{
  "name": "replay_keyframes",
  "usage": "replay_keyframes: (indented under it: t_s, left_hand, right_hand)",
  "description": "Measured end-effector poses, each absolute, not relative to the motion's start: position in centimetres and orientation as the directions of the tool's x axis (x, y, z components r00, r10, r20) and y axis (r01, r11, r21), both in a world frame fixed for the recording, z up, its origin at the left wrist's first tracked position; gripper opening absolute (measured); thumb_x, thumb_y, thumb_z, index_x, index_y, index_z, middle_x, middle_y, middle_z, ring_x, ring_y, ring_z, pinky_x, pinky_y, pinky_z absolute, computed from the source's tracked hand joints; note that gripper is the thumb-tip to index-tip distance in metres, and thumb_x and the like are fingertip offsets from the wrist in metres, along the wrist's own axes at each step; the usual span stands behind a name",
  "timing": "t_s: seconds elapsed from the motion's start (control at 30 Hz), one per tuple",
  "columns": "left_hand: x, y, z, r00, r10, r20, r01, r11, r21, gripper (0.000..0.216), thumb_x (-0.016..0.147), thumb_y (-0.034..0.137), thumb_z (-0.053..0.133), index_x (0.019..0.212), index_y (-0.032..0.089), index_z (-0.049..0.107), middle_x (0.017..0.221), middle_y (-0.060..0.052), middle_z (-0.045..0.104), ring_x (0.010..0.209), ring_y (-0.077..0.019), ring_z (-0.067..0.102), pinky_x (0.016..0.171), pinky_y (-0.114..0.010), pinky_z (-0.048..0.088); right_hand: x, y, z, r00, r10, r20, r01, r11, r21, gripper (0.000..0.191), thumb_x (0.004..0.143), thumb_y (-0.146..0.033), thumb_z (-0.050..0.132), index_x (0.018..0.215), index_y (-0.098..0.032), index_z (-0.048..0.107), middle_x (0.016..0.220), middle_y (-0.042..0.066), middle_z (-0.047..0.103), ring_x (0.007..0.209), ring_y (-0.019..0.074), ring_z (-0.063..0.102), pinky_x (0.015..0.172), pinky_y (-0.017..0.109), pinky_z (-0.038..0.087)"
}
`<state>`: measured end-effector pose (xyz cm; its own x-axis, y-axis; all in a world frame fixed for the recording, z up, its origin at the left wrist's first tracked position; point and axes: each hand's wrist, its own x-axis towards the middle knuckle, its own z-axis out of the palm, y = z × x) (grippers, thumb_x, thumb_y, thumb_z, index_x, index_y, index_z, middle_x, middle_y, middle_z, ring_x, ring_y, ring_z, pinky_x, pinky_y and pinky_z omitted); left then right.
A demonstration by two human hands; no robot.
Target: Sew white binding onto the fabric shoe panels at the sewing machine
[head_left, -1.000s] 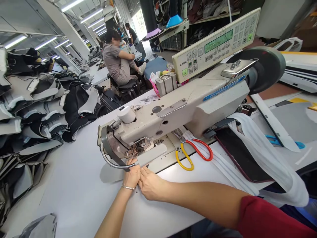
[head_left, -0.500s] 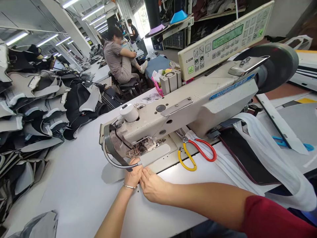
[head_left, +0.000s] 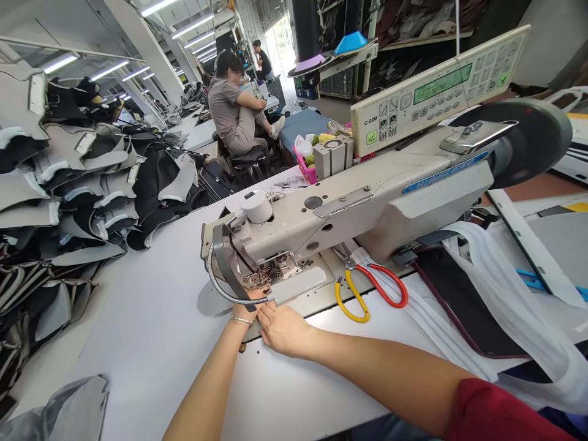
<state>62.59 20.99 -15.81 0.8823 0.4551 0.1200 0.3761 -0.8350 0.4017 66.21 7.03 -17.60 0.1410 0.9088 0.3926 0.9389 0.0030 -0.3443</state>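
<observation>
Both my hands meet at the front of a cream sewing machine (head_left: pixel 367 202), just below its needle area and the white lamp bar (head_left: pixel 301 285) on a gooseneck. My left hand (head_left: pixel 243 311) has a thin bracelet at the wrist, and its fingers are hidden under the machine head. My right hand (head_left: pixel 282 329) lies on the white table (head_left: pixel 151 324) beside it. Its fingers are pressed together and point at the left hand. What they pinch is too small to make out.
Scissors with one red and one yellow handle (head_left: pixel 367 288) lie right of my hands. White tape (head_left: pixel 505 294) drapes over a dark piece (head_left: pixel 459 300). Grey and black cut pieces (head_left: pixel 68 184) are stacked at the left. A person (head_left: pixel 234 116) sits behind. The control panel (head_left: pixel 436 89) stands above the machine.
My left hand has slid further in under the machine head, so its fingers no longer show. My right hand has followed it. The camera has shifted a little to the left.
</observation>
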Motion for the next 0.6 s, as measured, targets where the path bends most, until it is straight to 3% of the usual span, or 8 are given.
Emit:
replay_keyframes:
  t_s: [0.1,0.2,0.4,0.5,0.6]
  left_hand:
    - [62.4,20.4,-15.2,0.887,0.460,0.052,0.420,-0.847,0.327,0.007,0.065,0.023,0.059,0.068,0.024,0.065,0.064,-0.004,0.065,0.076,-0.0213,0.060,0.075,-0.030,0.047]
    - [62.1,19.9,-14.8,0.882,0.471,-0.008,0.456,-0.851,0.260,0.021,0.069,0.017,0.049,0.077,0.025,0.067,0.065,-0.003,0.066,0.076,-0.0202,0.060,0.077,-0.030,0.046]
    - [63.0,19.3,-14.2,0.855,0.509,-0.095,0.518,-0.845,0.134,0.022,0.071,0.016,0.044,0.069,0.020,0.065,0.070,-0.004,0.066,0.071,-0.0178,0.060,0.071,-0.027,0.045]
    - [64.3,19.2,-13.8,0.853,0.507,-0.120,0.517,-0.853,0.072,0.019,0.072,0.017,0.044,0.071,0.018,0.064,0.066,-0.004,0.065,0.071,-0.0181,0.059,0.070,-0.026,0.044]
    - [65.5,19.1,-13.3,0.855,0.501,-0.136,0.507,-0.862,0.008,0.022,0.073,0.015,0.043,0.077,0.016,0.064,0.069,-0.006,0.065,0.077,-0.0203,0.059,0.072,-0.028,0.043]
  right_hand:
    - [66.1,6.9,-17.7,0.134,0.898,0.418,0.948,0.007,-0.318,0.042,0.082,-0.028,0.042,0.112,0.000,0.049,0.111,0.017,0.052,0.109,0.0279,0.041,0.085,0.037,0.038]
    - [66.1,6.7,-18.0,0.112,0.885,0.451,0.956,0.027,-0.291,0.042,0.083,-0.027,0.042,0.113,0.000,0.049,0.113,0.018,0.051,0.113,0.0284,0.038,0.091,0.039,0.034]
    - [66.2,7.3,-18.4,0.105,0.875,0.473,0.964,0.027,-0.264,0.031,0.081,-0.020,0.043,0.103,-0.001,0.055,0.105,0.019,0.056,0.107,0.0267,0.044,0.092,0.039,0.035]
    - [66.4,7.0,-17.0,0.091,0.898,0.430,0.959,0.038,-0.281,0.021,0.079,-0.015,0.044,0.091,-0.007,0.059,0.098,0.014,0.060,0.099,0.0217,0.050,0.085,0.033,0.041]
    - [67.2,4.7,-13.6,0.110,0.962,0.249,0.951,-0.029,-0.307,0.012,0.076,-0.015,0.047,0.079,-0.014,0.058,0.081,0.005,0.063,0.073,0.0160,0.057,0.060,0.026,0.045]
